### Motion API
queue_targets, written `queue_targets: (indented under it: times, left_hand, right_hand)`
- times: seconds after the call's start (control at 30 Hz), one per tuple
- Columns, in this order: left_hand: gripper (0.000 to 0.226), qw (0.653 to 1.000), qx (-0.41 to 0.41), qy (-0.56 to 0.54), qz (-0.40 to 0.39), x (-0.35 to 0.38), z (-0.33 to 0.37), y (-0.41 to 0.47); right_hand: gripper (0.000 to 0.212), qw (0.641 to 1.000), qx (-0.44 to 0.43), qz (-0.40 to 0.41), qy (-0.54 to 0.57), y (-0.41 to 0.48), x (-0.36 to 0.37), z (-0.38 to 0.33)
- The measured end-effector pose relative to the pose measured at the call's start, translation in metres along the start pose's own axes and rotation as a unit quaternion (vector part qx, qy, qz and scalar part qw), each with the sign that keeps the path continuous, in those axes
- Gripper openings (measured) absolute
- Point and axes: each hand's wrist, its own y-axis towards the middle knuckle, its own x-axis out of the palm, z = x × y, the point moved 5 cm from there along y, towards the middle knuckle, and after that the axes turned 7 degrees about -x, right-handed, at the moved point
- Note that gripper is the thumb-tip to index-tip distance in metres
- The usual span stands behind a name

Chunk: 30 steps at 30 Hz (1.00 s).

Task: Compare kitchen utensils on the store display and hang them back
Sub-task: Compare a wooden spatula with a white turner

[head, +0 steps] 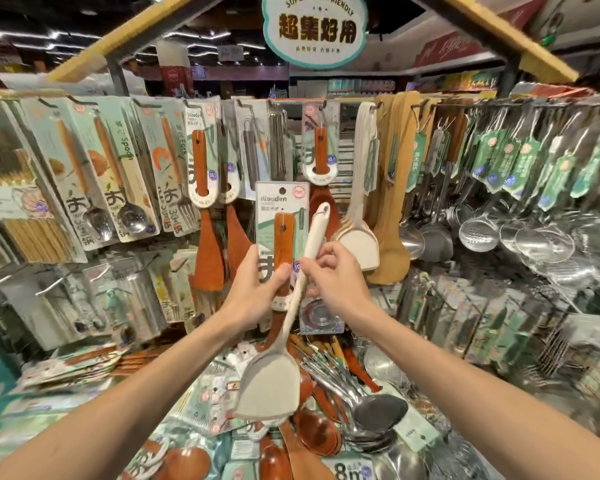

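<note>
My left hand (253, 289) grips a brown wooden spatula (284, 244) by its handle; its "Wooden" card packaging stands upright in the middle of the view. My right hand (336, 275) pinches the handle of a cream-white spatula (274, 379), which slants across the wooden one with its blade hanging low. Both are held side by side in front of the hanging display. Matching wooden spatulas (208, 258) hang on hooks to the left, and cream-white spatulas (357, 244) hang just to the right.
Carded spoons and forks (125, 188) fill the left hooks, steel ladles and skimmers (478, 230) the right rail. Several loose wooden and steel utensils (361, 410) lie on the shelf below. A store sign (314, 26) hangs overhead.
</note>
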Motion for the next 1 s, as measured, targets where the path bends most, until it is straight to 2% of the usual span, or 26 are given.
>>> queue_targets:
  times: [0.13, 0.33, 0.4, 0.63, 0.87, 1.0]
  left_hand:
    - [0.022, 0.999, -0.008, -0.029, 0.014, -0.003, 0.002, 0.006]
    - [0.021, 0.998, -0.058, -0.026, 0.001, 0.006, -0.013, -0.001]
    - [0.021, 0.996, -0.064, -0.033, 0.054, -0.063, -0.028, -0.012]
    - [0.028, 0.988, -0.115, -0.090, 0.059, -0.073, -0.034, 0.003]
    - [0.022, 0.973, -0.053, -0.136, 0.181, -0.158, -0.009, 0.020]
    - [0.027, 0.971, -0.037, -0.112, 0.209, -0.199, -0.007, 0.029]
  right_hand:
    - [0.015, 0.998, 0.013, 0.022, 0.055, -0.004, -0.019, 0.000]
    - [0.020, 0.999, -0.027, 0.043, 0.011, -0.006, -0.044, 0.018]
    - [0.017, 0.998, -0.042, -0.012, 0.042, -0.001, 0.019, -0.002]
    - [0.012, 0.997, -0.071, -0.003, -0.011, 0.009, 0.025, -0.002]
    - [0.013, 0.994, -0.109, 0.008, -0.032, 0.028, 0.053, -0.018]
    - [0.013, 0.993, -0.115, 0.018, -0.015, 0.034, 0.069, -0.027]
